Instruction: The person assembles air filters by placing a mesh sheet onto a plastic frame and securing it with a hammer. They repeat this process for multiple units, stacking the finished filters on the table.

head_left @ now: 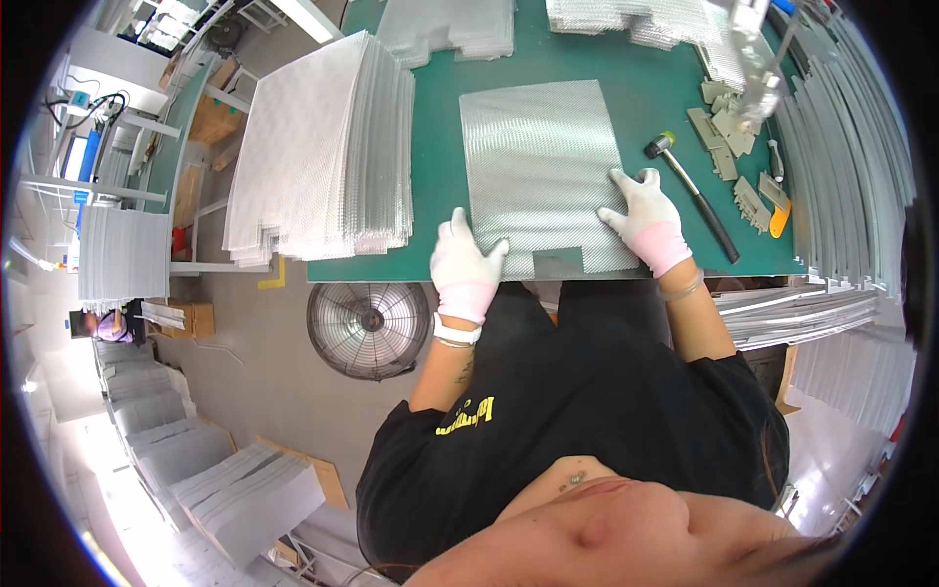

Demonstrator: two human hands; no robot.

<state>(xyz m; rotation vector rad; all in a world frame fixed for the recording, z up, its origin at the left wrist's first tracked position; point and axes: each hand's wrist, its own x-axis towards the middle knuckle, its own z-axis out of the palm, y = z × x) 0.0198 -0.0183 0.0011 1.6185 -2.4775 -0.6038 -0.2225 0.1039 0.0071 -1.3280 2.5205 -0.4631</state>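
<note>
A silvery perforated metal sheet with a notch in its near edge lies flat on the green tabletop in front of me. My left hand, in a white glove with a pink cuff, rests at the sheet's near left corner. Its fingers stretch along the left edge, with the thumb apart on the sheet. On the opposite side, my right hand, gloved the same way, touches the right edge with thumb and fingers spread. Neither hand wraps round the sheet.
A tall stack of similar sheets stands at the left. More sheets lie at the back. At the right are a mallet, small beige plates and an orange-handled tool. A floor fan stands below the table's left side.
</note>
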